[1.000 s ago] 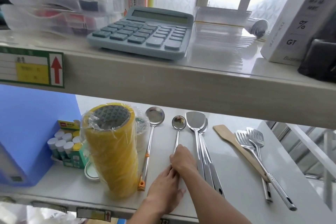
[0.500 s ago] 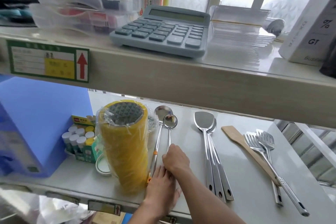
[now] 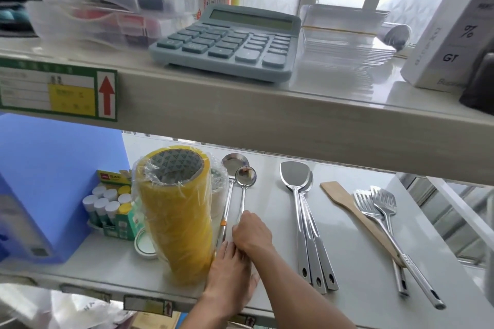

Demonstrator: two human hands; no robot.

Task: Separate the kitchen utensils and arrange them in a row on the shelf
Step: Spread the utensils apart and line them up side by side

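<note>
On the lower shelf (image 3: 358, 299) a small steel ladle (image 3: 246, 175) lies right beside a larger ladle (image 3: 233, 162) with an orange band on its handle; their bowls overlap. My right hand (image 3: 251, 232) is closed on the small ladle's handle. My left hand (image 3: 230, 275) lies flat on the shelf just below it, fingers stretched toward the handle ends and partly under the right hand. Further right lie three stacked steel spatulas (image 3: 294, 176), a wooden spatula (image 3: 347, 205) and two overlapping slotted turners (image 3: 382, 203).
A wrapped stack of yellow tape rolls (image 3: 176, 211) stands just left of the ladles, with a glue-stick box (image 3: 112, 205) and a blue box (image 3: 40, 181) beyond. The upper shelf edge (image 3: 267, 120) overhangs, carrying a calculator (image 3: 230, 40), plastic trays and a white carton.
My right hand has slid the small ladle leftward until it lies against the larger ladle, leaving a wider gap to the steel spatulas. Both hands followed to the left.
</note>
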